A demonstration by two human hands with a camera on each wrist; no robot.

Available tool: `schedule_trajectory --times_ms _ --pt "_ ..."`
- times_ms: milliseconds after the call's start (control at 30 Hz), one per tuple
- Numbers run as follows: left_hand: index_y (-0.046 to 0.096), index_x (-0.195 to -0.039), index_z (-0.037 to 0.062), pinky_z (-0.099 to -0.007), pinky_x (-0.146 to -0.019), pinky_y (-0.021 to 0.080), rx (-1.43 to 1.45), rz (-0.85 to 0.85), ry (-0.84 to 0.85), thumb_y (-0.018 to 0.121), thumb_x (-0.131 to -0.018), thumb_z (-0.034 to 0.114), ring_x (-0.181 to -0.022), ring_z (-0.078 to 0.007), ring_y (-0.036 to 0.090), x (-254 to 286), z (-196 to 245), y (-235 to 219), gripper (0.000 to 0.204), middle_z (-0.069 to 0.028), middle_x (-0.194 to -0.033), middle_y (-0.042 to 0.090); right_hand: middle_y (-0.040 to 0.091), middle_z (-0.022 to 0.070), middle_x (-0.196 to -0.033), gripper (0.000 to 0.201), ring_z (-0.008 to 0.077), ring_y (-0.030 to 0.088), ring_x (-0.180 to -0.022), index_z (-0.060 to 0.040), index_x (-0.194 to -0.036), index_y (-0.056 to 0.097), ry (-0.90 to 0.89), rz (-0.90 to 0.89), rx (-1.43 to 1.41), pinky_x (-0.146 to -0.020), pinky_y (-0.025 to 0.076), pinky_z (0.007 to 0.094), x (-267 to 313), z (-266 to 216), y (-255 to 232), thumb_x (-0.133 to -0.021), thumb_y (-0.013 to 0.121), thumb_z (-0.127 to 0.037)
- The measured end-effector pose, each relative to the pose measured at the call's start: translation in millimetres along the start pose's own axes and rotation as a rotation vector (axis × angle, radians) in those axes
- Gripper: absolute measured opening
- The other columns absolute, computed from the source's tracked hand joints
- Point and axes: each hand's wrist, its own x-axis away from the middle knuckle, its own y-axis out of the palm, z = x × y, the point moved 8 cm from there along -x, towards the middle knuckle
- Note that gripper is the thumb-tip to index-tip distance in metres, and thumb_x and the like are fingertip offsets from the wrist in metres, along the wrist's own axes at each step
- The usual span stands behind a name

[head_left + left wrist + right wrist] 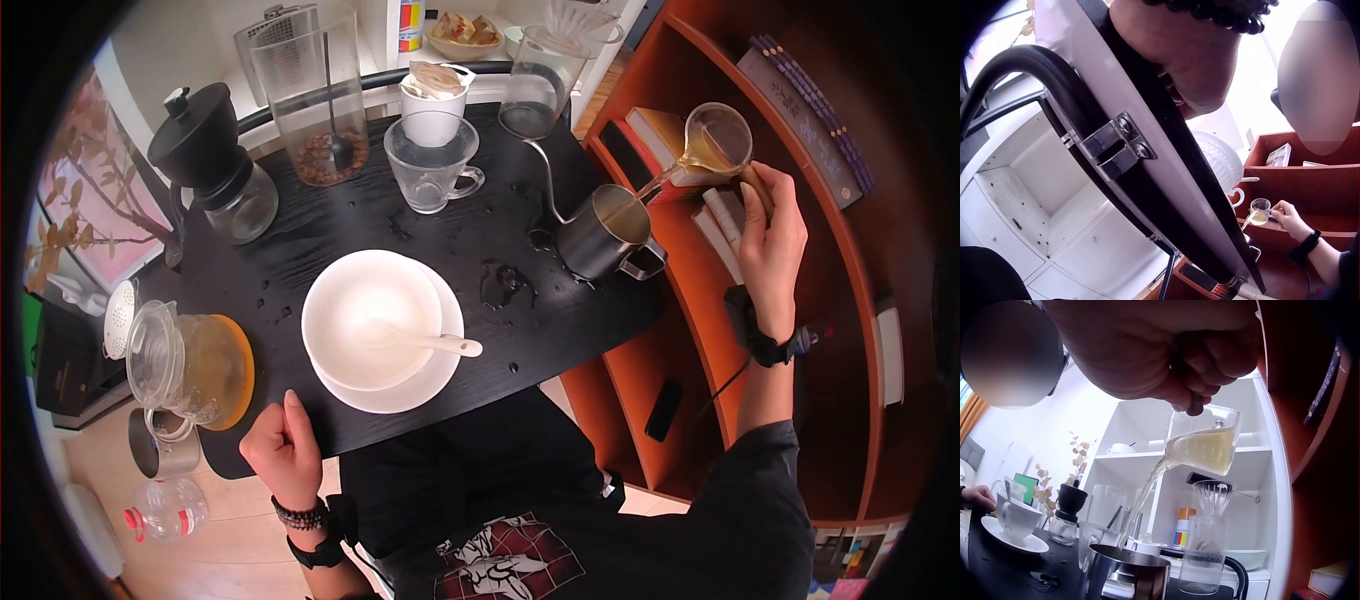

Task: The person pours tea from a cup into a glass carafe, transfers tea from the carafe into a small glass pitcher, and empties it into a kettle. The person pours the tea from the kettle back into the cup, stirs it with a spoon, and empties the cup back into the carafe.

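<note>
My right hand (757, 190) grips the handle of a small glass pitcher (716, 138) over the table's right edge, tilted to the left. A thin stream of yellowish liquid runs from it into the steel gooseneck kettle (603, 232). The right wrist view shows that pitcher (1207, 447) half full, pouring into the kettle (1129, 575) below. My left hand (285, 450) rests as a fist on the front edge of the black table (330, 220) and holds nothing. The left wrist view shows this hand (1191, 69) on the table's edge (1147, 181). A white bowl (365, 315) with a spoon (440, 343) stands on a saucer nearby.
A glass teapot (185, 365) on an orange coaster stands at the left. Behind are a black grinder (205, 160), a glass jar of beans (315, 100), a glass cup (430, 170) under a white dripper and a carafe (540, 85). Water is spilled (500, 285) mid-table. A red-brown bookshelf (700, 330) stands right.
</note>
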Motion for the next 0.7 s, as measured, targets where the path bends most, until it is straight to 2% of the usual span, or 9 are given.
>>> schedule_trajectory --times_ms 700 --pt "0.032 -0.054 0.0006 -0.0315 -0.041 0.019 -0.019 -0.005 0.001 0.057 -0.085 0.006 -0.042 -0.0158 0.022 -1 1 0 0.041 -0.0078 -0.047 0.027 0.061 0.0159 -0.090 0.021 0.0309 0.063 -0.081 -0.0001 -0.103 0.053 -0.132 0.026 0.147 -0.067 0.050 0.0338 -16 -10 -11 -0.082 0.057 0.002"
